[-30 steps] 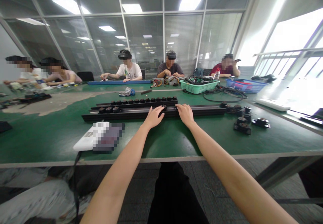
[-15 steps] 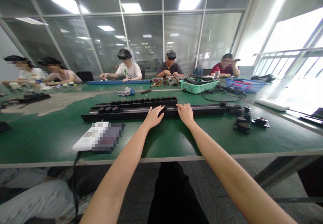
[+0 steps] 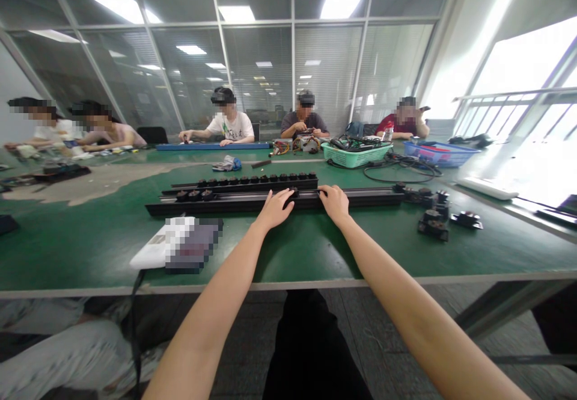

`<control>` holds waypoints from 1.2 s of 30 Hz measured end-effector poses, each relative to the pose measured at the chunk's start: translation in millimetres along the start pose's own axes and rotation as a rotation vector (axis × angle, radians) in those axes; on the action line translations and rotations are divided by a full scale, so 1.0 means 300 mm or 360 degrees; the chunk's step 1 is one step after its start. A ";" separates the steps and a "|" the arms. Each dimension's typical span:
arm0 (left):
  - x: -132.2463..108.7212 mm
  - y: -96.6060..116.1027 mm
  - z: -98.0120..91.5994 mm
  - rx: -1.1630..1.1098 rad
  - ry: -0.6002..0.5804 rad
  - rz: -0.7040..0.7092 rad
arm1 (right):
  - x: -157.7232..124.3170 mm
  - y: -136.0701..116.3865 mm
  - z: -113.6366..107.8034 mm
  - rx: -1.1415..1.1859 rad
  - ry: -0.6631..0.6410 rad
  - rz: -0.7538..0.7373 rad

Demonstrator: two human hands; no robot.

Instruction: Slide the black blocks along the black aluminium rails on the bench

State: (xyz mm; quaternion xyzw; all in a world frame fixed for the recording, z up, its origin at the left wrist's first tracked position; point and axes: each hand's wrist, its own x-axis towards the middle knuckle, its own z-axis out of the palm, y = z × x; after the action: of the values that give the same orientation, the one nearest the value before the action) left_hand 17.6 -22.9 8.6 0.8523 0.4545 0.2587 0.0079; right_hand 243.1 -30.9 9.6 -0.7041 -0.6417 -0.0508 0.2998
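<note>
A long black metal rail (image 3: 216, 204) lies across the green workbench (image 3: 81, 249) in front of me. My left hand (image 3: 276, 209) rests on it with curved fingers beside a small black block (image 3: 294, 192). My right hand (image 3: 334, 203) lies over the same rail to the right of that block. A second black rail (image 3: 256, 183) with a row of several round black knobs runs just behind it. Several black parts with round metal tops (image 3: 433, 227) stand to the right of the rails.
A white device (image 3: 151, 252) with a blurred dark panel lies near the front edge. Across the bench, several people work, with a green plastic basket of cables (image 3: 356, 154), a blue basket (image 3: 439, 153) and loose black cable (image 3: 401, 171). A long white strip (image 3: 487, 187) lies at right.
Both hands have shifted slightly rightward along the rail, and the right fingers sit a little lower. The rails and other objects stay in place.
</note>
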 end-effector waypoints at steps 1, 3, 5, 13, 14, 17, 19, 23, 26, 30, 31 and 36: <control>0.000 0.000 0.000 0.0001 0.0002 0.0003 | 0.003 -0.004 -0.005 -0.0010 -0.0023 -0.0006; 0.000 -0.001 0.001 0.0006 0.0009 0.0005 | 0.013 -0.010 -0.018 -0.0034 -0.0088 -0.0025; 0.000 -0.004 0.004 0.0012 0.0017 0.0006 | 0.024 -0.011 -0.033 -0.0056 -0.0156 -0.0051; 0.005 -0.008 0.009 0.0010 0.0004 0.0005 | 0.027 0.041 -0.055 -0.0121 -0.0336 -0.0212; 0.005 -0.006 0.008 0.0005 0.0001 0.0000 | 0.017 0.048 -0.049 -0.0148 -0.0315 -0.0246; 0.003 0.001 0.002 -0.0004 -0.0005 -0.0009 | -0.011 0.059 -0.025 -0.0242 -0.0238 -0.0304; 0.001 0.003 -0.001 -0.0005 0.0000 -0.0012 | -0.023 0.058 -0.010 -0.0261 -0.0211 -0.0309; -0.002 0.004 -0.005 0.0003 0.0001 -0.0016 | -0.030 0.051 0.003 -0.0218 -0.0151 -0.0288; -0.002 0.005 -0.007 0.0004 -0.0002 -0.0009 | -0.031 0.046 0.000 -0.0187 -0.0112 -0.0264; -0.001 0.007 -0.007 -0.0004 -0.0006 -0.0006 | -0.031 0.039 -0.011 -0.0171 -0.0103 -0.0254; 0.000 0.007 -0.007 -0.0003 -0.0007 -0.0008 | -0.029 0.038 -0.013 -0.0174 -0.0117 -0.0252; -0.001 0.007 -0.005 -0.0006 -0.0013 -0.0008 | -0.021 0.037 -0.013 -0.0187 -0.0150 -0.0238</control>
State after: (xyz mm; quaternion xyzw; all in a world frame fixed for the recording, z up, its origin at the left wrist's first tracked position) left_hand 18.5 -24.7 10.5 0.8522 0.4560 0.2562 0.0121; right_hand 253.6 -38.3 6.0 -0.6722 -0.7018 -0.0773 0.2229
